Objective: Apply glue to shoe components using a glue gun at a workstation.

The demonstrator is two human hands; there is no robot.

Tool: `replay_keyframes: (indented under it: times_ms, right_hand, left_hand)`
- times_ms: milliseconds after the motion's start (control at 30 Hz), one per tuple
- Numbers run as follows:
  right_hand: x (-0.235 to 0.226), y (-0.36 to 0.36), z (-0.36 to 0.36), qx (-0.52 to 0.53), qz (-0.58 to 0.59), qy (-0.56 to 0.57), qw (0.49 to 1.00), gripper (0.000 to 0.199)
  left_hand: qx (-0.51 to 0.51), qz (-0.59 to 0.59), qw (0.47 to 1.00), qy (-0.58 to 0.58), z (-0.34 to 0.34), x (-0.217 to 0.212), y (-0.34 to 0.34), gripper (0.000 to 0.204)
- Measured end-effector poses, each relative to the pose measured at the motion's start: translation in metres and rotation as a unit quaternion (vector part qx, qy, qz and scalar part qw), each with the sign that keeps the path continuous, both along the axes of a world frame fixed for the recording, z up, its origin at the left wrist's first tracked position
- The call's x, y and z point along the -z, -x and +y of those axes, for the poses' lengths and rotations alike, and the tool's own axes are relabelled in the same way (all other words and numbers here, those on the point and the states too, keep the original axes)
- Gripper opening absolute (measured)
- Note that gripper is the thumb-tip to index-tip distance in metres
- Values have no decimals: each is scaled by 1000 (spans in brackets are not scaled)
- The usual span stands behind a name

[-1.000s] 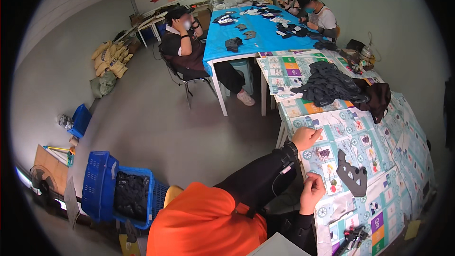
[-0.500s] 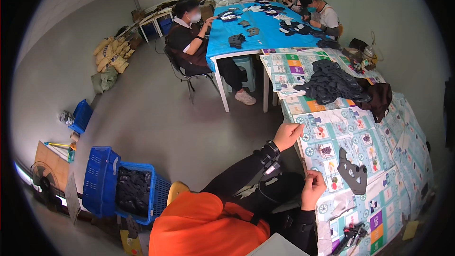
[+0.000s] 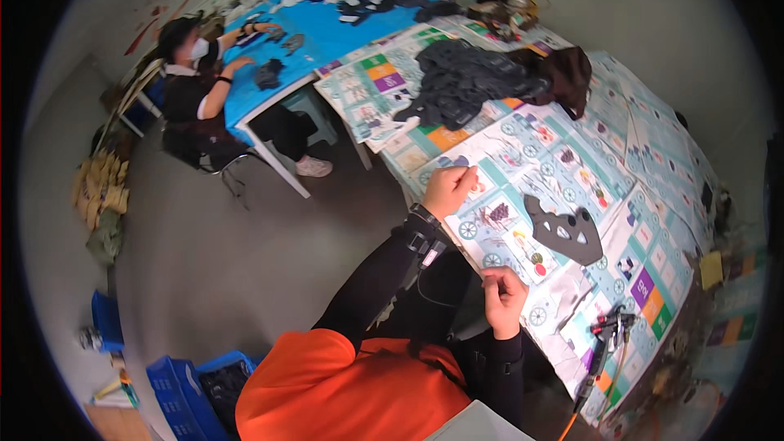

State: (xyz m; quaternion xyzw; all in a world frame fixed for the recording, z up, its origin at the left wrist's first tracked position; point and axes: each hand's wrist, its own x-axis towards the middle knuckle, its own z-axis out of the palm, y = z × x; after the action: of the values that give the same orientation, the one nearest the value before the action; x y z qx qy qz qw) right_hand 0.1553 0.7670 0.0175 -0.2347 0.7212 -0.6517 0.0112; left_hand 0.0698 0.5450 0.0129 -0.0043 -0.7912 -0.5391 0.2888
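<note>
My left hand (image 3: 451, 192) is at the table's near edge, closed, its fingers curled and nothing showing in them. Closer to my body, my right hand (image 3: 504, 302) is also closed, thumb against the curled fingers, beside the same edge. Just beyond both hands, a flat dark grey piece with cut-out holes and a notched edge (image 3: 565, 233) lies on the printed table covering (image 3: 510, 151). Neither hand touches it. A black band with a small wired device (image 3: 426, 247) circles my left wrist.
Farther along lie a heap of dark grey pieces (image 3: 461, 86) and a brown cloth (image 3: 569, 73). A black tool (image 3: 603, 351) with an orange cord is at the near right. A masked person (image 3: 194, 86) sits at a blue-covered table (image 3: 245, 98); blue crates (image 3: 184, 400) stand lower left.
My view has turned to the right, so the room and tables appear farther left. Both hands keep their closed pose near the table edge, and the grey piece still lies untouched.
</note>
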Motion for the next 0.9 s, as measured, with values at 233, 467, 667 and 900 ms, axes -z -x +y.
replay_keyframes:
  times_ms: [233, 467, 667, 900]
  right_hand:
    - [5, -2, 4, 60, -2, -2, 998, 14]
    - [0, 6, 0, 12, -4, -30, 999, 19]
    - [-1, 8, -5, 9, -1, -52, 999, 16]
    - [-2, 3, -1, -5, 29, -42, 999, 17]
  left_hand:
    - [23, -62, 996, -58, 9, -5, 2, 27]
    - [23, -81, 994, -63, -8, -1, -1, 27]
    - [17, -75, 997, 1, -12, 4, 5, 27]
    - [6, -63, 998, 3, -1, -4, -4, 21]
